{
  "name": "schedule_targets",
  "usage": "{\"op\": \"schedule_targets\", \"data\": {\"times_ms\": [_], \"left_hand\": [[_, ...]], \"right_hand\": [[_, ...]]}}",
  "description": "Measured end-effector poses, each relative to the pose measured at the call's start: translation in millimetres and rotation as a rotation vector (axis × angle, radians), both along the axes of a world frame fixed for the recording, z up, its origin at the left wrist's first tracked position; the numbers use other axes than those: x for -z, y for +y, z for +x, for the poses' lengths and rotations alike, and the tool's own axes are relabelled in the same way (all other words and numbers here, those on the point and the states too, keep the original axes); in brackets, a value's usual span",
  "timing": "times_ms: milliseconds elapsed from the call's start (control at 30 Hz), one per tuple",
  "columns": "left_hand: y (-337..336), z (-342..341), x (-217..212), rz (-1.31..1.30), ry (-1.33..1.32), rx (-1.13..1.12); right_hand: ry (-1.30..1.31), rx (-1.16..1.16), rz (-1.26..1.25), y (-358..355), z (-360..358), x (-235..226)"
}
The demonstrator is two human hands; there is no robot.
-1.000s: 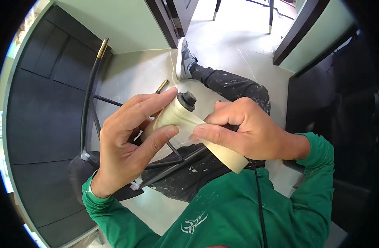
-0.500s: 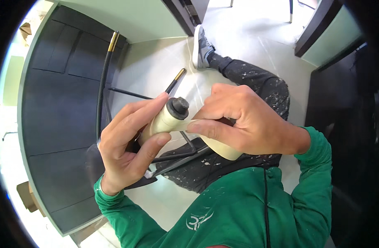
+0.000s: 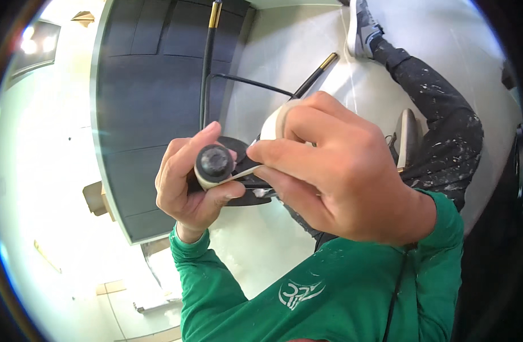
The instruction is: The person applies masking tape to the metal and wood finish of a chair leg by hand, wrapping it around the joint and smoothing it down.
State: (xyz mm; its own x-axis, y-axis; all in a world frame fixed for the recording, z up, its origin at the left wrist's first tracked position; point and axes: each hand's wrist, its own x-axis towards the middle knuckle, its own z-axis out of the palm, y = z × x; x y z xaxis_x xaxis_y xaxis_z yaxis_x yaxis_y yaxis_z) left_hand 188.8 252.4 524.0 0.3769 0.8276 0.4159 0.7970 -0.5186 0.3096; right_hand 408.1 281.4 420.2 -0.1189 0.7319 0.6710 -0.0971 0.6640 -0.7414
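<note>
My left hand (image 3: 179, 179) is wrapped round a rod with a round black end cap (image 3: 215, 163), which faces up toward me. Cream masking tape (image 3: 207, 184) circles the rod just under the cap. From there a taut tape strip (image 3: 245, 172) runs to my right hand (image 3: 347, 171). Its thumb and forefinger pinch near the strip, and a masking tape roll (image 3: 271, 126) sits in its grip, partly hidden by the fingers. The rod's lower part is hidden behind my left hand.
Beyond my hands are black furniture legs with gold tips (image 3: 209, 51), joined by a thin crossbar (image 3: 253, 83). A dark grey panelled cabinet (image 3: 150, 108) stands at left. My paint-spotted trouser leg (image 3: 438, 108) stretches over the tiled floor (image 3: 290, 34) at right.
The view has swung left. The rod's cap now points more directly at me. My right hand has turned, bringing the roll from below it to above, with the strip now at the rod's lower side.
</note>
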Motion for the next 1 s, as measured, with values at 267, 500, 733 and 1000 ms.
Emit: {"op": "schedule_targets", "data": {"times_ms": [267, 500, 733, 1000], "left_hand": [[-2, 14, 11, 0.151, -0.067, -0.116], [-6, 16, 24, 0.365, 0.052, -0.326], [-6, -4, 22, 0.478, 0.194, -0.228], [-13, -8, 35, 0.582, 0.269, -0.297]], "right_hand": [[0.202, 0.001, 0.016, 18, -25, 11], [0.442, 0.099, 0.147, 34, -43, 15], [0.396, -0.111, -0.008, 35, -40, 19], [0.399, -0.134, 0.022, 40, -46, 28]]}}
